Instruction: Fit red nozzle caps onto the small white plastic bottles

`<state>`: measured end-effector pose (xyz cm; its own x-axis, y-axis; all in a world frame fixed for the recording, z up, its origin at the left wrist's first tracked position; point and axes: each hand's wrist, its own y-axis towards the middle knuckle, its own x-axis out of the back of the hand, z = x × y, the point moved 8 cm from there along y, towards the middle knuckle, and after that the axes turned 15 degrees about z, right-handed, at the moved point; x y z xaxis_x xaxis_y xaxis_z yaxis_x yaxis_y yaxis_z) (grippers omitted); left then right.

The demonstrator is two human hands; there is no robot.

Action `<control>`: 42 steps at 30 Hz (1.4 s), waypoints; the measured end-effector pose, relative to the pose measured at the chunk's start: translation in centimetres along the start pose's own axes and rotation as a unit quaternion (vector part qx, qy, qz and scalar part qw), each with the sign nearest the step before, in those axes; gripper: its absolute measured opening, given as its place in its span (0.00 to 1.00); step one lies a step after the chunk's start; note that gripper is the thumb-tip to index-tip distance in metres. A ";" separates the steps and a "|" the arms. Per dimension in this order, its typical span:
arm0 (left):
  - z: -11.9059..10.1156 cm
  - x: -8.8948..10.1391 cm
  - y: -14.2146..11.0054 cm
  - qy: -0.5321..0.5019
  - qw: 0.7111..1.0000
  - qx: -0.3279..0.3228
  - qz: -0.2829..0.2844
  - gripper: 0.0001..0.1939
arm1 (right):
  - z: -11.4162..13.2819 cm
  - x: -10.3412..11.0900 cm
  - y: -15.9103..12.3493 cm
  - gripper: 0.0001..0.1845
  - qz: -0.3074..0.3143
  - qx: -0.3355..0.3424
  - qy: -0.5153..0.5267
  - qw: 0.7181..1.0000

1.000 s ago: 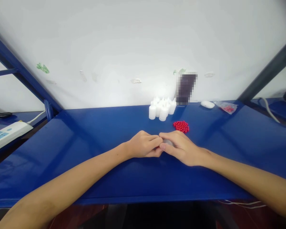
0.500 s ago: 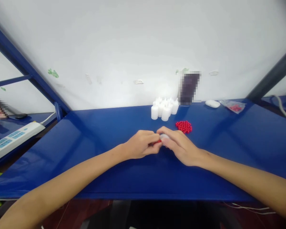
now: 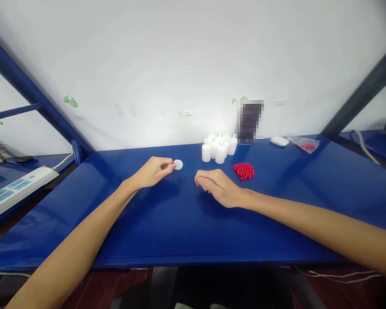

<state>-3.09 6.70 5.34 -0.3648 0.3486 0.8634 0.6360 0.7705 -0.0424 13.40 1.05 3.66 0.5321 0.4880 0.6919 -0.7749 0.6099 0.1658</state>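
My left hand (image 3: 153,172) pinches a small white bottle (image 3: 179,165) by its red cap (image 3: 173,163), with the bottle's round white end pointing right. It is held over the left-centre of the blue table, and most of the cap is hidden by the fingers. My right hand (image 3: 218,187) is closed, thumb against curled fingers, with nothing seen in it. Just beyond that hand stands a cluster of white bottles (image 3: 219,148) with pointed nozzles. To its right lies a heap of small red caps (image 3: 244,171).
A white rounded case (image 3: 279,141) and a clear plastic bag (image 3: 305,144) with red pieces lie along the back edge. A blurred-out dark panel (image 3: 250,121) is by the wall. Blue frame posts flank the table, and a white power strip (image 3: 19,189) is at left.
My hands were together around the bottle and have separated. The left moved left and away from me with the bottle; the right let go, shifted slightly left and closed.
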 end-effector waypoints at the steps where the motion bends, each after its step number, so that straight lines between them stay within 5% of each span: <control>1: 0.3 -0.1 -0.1 -0.002 1.000 0.004 0.003 0.20 | -0.3 -0.1 0.4 0.19 -0.010 0.003 0.034 0.999; 5: 1.3 -0.9 0.1 -0.009 1.000 0.011 0.026 0.20 | -1.5 -0.5 1.2 0.22 -0.048 0.003 0.140 0.989; 13: 1.9 -1.3 0.1 -0.020 0.996 0.022 0.084 0.25 | -1.0 -0.2 0.5 0.21 -0.064 0.013 0.156 0.986; 16: 1.5 -0.5 -0.3 -0.019 0.999 0.020 0.033 0.25 | -1.2 -0.2 0.6 0.20 -0.056 0.009 0.180 0.982; 20: -0.7 0.5 -1.1 0.000 0.994 -0.030 -0.103 0.24 | -1.3 -0.1 0.7 0.22 -0.059 0.009 0.181 0.982; 26: -7.4 -2.4 -2.5 0.123 0.947 -0.221 -0.198 0.19 | -0.7 0.1 0.2 0.27 -0.077 0.037 0.110 0.990; 32: -10.0 -4.6 -3.3 0.180 0.906 -0.319 -0.214 0.15 | 1.7 -1.0 -0.4 0.23 -0.024 0.125 -0.073 0.989; 42: -9.8 -5.0 -2.8 0.255 0.903 -0.290 -0.188 0.20 | 1.6 -1.1 -0.3 0.22 -0.032 0.098 -0.107 0.989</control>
<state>3.58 -2.41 6.10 -0.3625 -0.2850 0.8873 0.8351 0.3234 0.4450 12.56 -0.66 3.99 0.5143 0.2957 0.8050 -0.8040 0.4928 0.3327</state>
